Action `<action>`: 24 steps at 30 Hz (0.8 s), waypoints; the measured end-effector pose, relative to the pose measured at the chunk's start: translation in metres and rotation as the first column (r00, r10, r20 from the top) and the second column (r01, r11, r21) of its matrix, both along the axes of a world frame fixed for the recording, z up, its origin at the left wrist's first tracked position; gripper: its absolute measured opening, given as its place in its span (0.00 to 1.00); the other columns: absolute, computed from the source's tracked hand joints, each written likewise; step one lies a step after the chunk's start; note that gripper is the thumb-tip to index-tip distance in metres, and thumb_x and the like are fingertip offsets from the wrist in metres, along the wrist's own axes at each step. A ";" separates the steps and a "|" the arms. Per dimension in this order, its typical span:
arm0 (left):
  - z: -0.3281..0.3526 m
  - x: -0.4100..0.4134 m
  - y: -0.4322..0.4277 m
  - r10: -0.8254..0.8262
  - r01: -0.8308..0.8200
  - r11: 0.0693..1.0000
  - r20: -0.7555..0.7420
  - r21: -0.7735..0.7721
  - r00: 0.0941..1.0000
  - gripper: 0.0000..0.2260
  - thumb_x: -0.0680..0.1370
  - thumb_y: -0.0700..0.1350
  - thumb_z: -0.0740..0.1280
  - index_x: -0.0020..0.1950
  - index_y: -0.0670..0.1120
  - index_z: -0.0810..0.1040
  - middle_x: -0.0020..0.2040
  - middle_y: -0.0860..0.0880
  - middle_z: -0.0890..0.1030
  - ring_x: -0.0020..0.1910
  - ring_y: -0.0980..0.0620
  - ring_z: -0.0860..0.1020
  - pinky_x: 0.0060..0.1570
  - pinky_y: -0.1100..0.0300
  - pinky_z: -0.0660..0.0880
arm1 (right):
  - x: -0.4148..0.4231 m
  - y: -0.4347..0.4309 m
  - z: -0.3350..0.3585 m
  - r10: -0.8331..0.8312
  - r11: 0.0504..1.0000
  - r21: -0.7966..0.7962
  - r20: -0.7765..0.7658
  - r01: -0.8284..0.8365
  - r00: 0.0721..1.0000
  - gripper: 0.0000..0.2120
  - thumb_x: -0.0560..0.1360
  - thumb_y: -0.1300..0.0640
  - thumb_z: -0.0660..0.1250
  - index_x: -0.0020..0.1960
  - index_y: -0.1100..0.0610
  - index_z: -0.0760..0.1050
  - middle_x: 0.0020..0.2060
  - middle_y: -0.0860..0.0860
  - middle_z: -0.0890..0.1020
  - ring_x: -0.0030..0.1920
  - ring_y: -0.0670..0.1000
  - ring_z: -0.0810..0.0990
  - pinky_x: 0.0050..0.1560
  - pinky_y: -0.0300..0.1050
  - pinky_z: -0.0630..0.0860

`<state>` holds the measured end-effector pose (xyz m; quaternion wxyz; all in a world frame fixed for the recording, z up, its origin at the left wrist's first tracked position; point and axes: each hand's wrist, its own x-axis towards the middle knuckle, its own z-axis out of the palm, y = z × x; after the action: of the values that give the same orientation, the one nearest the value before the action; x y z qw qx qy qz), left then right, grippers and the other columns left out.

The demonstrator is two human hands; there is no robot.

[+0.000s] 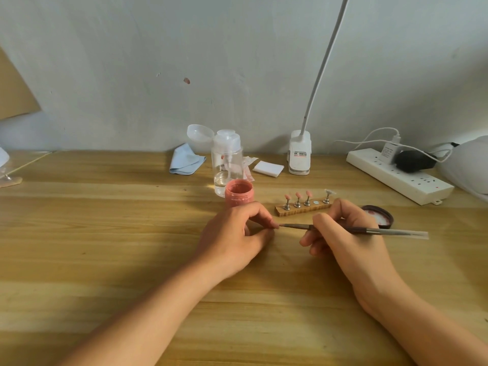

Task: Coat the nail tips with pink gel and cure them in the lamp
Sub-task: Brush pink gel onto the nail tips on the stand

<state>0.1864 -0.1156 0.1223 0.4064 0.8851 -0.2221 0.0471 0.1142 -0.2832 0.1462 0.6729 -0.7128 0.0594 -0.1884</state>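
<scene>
wooden desk (105, 233) spreads bare leftward; left hand (232, 235) pinches nail tip (276, 226), right hand (348, 233) grips brush (396, 231).

blue cloth (186, 159) by wall | clear pump bottle (227, 165) | power strip (396, 175) right

Mid-table: left hand (235, 235) pinches a small piece (276, 226), mostly hidden by its fingers. Right hand (344, 233) grips brush (375, 230), tip touching that piece. Open pink gel jar (239, 197) and wooden stand (301, 208) sit just behind, toward the far edge.
</scene>
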 end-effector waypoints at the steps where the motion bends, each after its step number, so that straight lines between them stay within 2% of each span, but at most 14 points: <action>1: 0.000 0.000 0.000 -0.002 0.002 1.000 0.000 0.001 1.000 0.09 0.73 0.51 0.74 0.44 0.66 0.78 0.31 0.63 0.78 0.27 0.60 0.70 0.29 0.65 0.62 | 0.000 0.000 0.000 -0.002 1.000 -0.004 -0.002 0.002 1.000 0.09 0.76 0.70 0.63 0.41 0.73 0.65 0.29 0.61 0.83 0.25 0.50 0.77 0.26 0.36 0.75; 5: 0.001 0.000 0.000 -0.017 0.017 1.000 -0.001 -0.008 1.000 0.09 0.73 0.49 0.73 0.44 0.64 0.78 0.40 0.65 0.81 0.28 0.60 0.71 0.32 0.63 0.64 | -0.001 0.000 0.002 -0.040 0.999 0.029 0.015 0.040 0.999 0.09 0.76 0.71 0.62 0.39 0.70 0.65 0.28 0.60 0.82 0.24 0.50 0.76 0.25 0.37 0.74; 8: 0.001 -0.001 0.001 -0.026 0.026 0.999 0.003 -0.021 1.000 0.09 0.72 0.49 0.73 0.43 0.63 0.78 0.42 0.63 0.82 0.27 0.60 0.71 0.32 0.63 0.64 | -0.002 -0.002 0.004 -0.065 0.994 0.087 0.021 0.063 0.998 0.08 0.77 0.70 0.62 0.40 0.69 0.66 0.27 0.59 0.82 0.23 0.49 0.74 0.25 0.38 0.72; 10: 0.001 -0.001 0.001 -0.026 0.026 0.999 0.012 -0.021 1.000 0.08 0.72 0.50 0.74 0.43 0.63 0.78 0.41 0.63 0.81 0.26 0.60 0.71 0.31 0.64 0.64 | -0.002 -0.002 0.003 -0.064 0.994 0.086 0.026 0.061 0.998 0.09 0.78 0.68 0.63 0.41 0.69 0.66 0.27 0.57 0.82 0.23 0.49 0.74 0.25 0.38 0.72; 14: 0.000 -0.001 0.001 -0.031 0.031 0.999 0.034 -0.023 0.999 0.07 0.72 0.50 0.75 0.41 0.59 0.78 0.34 0.70 0.77 0.25 0.61 0.70 0.29 0.68 0.65 | -0.003 0.000 0.003 -0.064 0.995 0.084 0.046 0.060 0.997 0.15 0.78 0.60 0.67 0.43 0.69 0.66 0.28 0.57 0.82 0.22 0.48 0.72 0.24 0.35 0.69; 19: -0.001 -0.001 0.001 -0.037 0.038 0.999 0.048 -0.024 0.998 0.07 0.72 0.49 0.75 0.40 0.58 0.78 0.28 0.68 0.75 0.24 0.60 0.69 0.28 0.67 0.65 | -0.002 0.000 0.002 -0.039 0.997 0.067 0.011 0.039 0.999 0.11 0.77 0.69 0.63 0.37 0.61 0.66 0.25 0.58 0.81 0.22 0.47 0.72 0.24 0.34 0.70; 24: -0.002 0.000 0.001 -0.029 0.031 0.999 0.050 -0.031 0.998 0.06 0.72 0.54 0.74 0.42 0.61 0.78 0.25 0.64 0.73 0.24 0.60 0.68 0.26 0.66 0.61 | -0.002 0.001 0.002 -0.009 0.999 0.046 0.015 0.009 1.000 0.09 0.77 0.68 0.64 0.39 0.64 0.67 0.28 0.59 0.82 0.23 0.47 0.74 0.25 0.34 0.72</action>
<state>0.1864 -0.1148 0.1201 0.4155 0.8735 -0.2447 0.0665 0.1118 -0.2826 0.1483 0.6887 -0.6955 0.0619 -0.1952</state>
